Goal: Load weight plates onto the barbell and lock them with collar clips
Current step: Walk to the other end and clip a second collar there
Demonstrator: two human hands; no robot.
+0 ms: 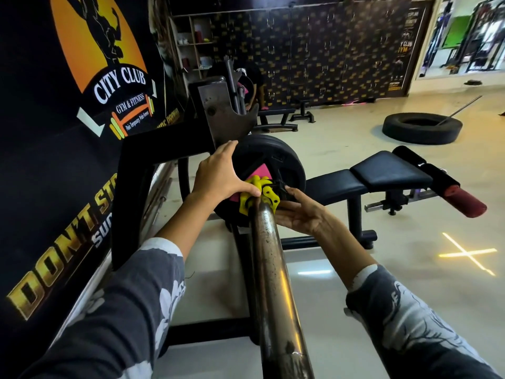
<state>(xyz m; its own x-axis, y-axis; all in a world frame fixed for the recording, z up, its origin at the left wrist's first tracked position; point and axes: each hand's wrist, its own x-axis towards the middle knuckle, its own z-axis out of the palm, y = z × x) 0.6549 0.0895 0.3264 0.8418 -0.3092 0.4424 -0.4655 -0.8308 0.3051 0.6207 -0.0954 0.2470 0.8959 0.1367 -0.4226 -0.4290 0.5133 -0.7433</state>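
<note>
The steel barbell sleeve (270,269) runs from the bottom of the view up to a black weight plate (289,165) with a pink label, which sits on it. A yellow collar clip (261,196) rings the sleeve right against the plate. My left hand (221,173) lies over the clip's left side, thumb pressed on it, fingers spread toward the plate's rim. My right hand (300,212) cups the sleeve from the right, its fingertips at the clip's black lever (281,186).
The black rack upright and bar cradle (218,116) stand just behind the plate. A black bench (382,176) with red-tipped roller pads lies to the right. A tyre (422,128) rests on the floor farther back. A banner wall (68,132) closes the left.
</note>
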